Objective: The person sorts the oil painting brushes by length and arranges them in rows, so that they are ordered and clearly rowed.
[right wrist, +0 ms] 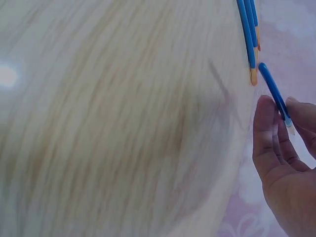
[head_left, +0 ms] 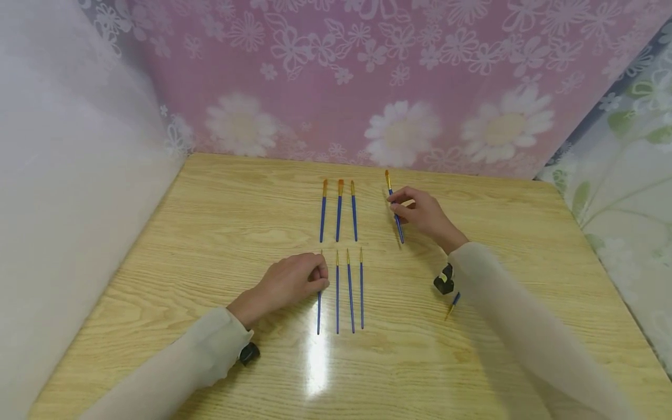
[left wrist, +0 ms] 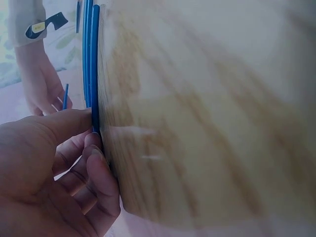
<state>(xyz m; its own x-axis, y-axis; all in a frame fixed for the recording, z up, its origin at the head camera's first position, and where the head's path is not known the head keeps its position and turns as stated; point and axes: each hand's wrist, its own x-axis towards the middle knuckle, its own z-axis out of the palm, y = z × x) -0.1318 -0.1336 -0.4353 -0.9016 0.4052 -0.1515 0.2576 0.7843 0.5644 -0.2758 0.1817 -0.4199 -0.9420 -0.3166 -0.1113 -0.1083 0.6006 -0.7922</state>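
My right hand (head_left: 420, 213) pinches a blue-handled paintbrush (head_left: 400, 231) between thumb and fingers, its orange bristles pointing away toward the back of the table. In the right wrist view the handle of this brush (right wrist: 272, 88) tilts up above the tabletop. My left hand (head_left: 291, 280) holds the leftmost thin paintbrush (head_left: 318, 318) of the nearer row, and its upper part is mostly hidden behind the fingers. Thumb and fingertips meet at that blue handle (left wrist: 95, 64) in the left wrist view. Three thin paintbrushes (head_left: 350, 297) lie beside it on the right.
Three wider paintbrushes (head_left: 338, 219) lie in a farther row, bristles away from me. Another brush (head_left: 454, 301) shows partly from under my right sleeve. All rest on a wood-grain table (head_left: 220, 216). A pink flowered cloth (head_left: 336, 99) hangs behind, and a pale wall (head_left: 79, 146) borders the left.
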